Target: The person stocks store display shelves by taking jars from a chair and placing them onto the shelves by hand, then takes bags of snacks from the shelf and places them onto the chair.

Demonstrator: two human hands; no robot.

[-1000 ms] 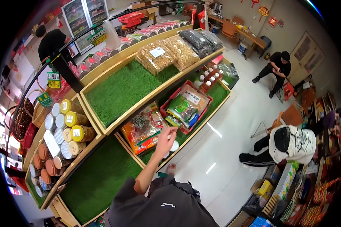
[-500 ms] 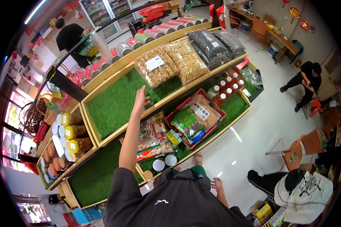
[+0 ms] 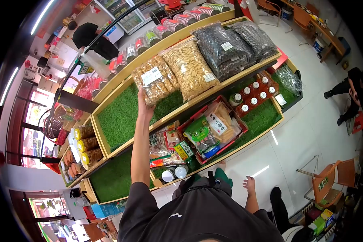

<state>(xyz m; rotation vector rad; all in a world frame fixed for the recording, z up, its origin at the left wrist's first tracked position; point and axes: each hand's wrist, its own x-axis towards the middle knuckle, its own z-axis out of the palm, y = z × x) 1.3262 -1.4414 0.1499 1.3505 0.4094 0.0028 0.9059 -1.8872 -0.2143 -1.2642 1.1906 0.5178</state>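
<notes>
My left hand (image 3: 144, 104) is at the near left corner of a clear plastic bag of lumpy brown nuts (image 3: 159, 82) with a white label. Its fingers curl round the bag's edge, partly hidden behind it. The bag lies on green artificial turf (image 3: 117, 121) in a wooden display tray. Against its right side is a bag of pale shelled-looking nuts or seeds (image 3: 191, 68), then large bags of dark seeds (image 3: 220, 50). My right hand (image 3: 249, 184) hangs low over the floor at my side, fingers apart, holding nothing.
The lower shelf bears a red crate (image 3: 240, 131) of packaged food, bottles with white caps (image 3: 263, 95) and a green price card (image 3: 183, 150). Yellow-lidded jars (image 3: 86, 144) stand left. Cans (image 3: 161, 31) line the back. A chair (image 3: 334, 181) and other people are nearby.
My left hand has moved from above the turf to the bag of brown nuts and taken hold of its corner. My view has shifted closer to the display. My right hand stays low.
</notes>
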